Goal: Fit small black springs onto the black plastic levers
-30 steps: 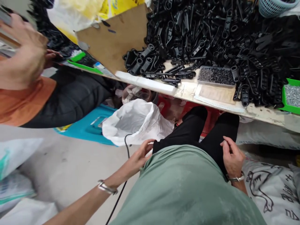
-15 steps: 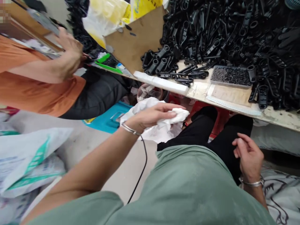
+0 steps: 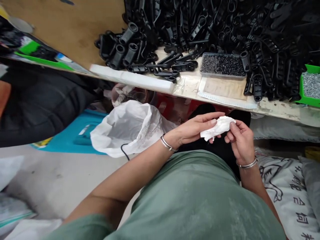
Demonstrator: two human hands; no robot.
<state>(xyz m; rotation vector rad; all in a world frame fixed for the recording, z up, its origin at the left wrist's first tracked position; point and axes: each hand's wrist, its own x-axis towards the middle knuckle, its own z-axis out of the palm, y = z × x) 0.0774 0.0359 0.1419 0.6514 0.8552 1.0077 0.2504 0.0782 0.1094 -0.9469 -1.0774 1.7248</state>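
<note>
A crumpled white tissue (image 3: 218, 128) is held between both hands above my lap, just in front of the table edge. My left hand (image 3: 193, 128) grips its left part, the thumb on top and the fingers behind. At the tissue's right end, my right hand (image 3: 241, 138) pinches it between thumb and fingers. Each wrist wears a silver bangle. Left of my forearm, a white woven sack (image 3: 117, 130) gapes open on the floor side.
Black plastic parts (image 3: 175, 30) are heaped across the table (image 3: 185, 88), around a clear box of small dark screws (image 3: 222, 65). A green tray of silver screws (image 3: 311, 83) stands at the right. A co-worker's dark-trousered leg (image 3: 45, 100) is at the left, beside a blue stool (image 3: 80, 133).
My left hand has moved right with the tissue. My right hand has come up from my lap and taken hold of it. The view has swung to the right.
</note>
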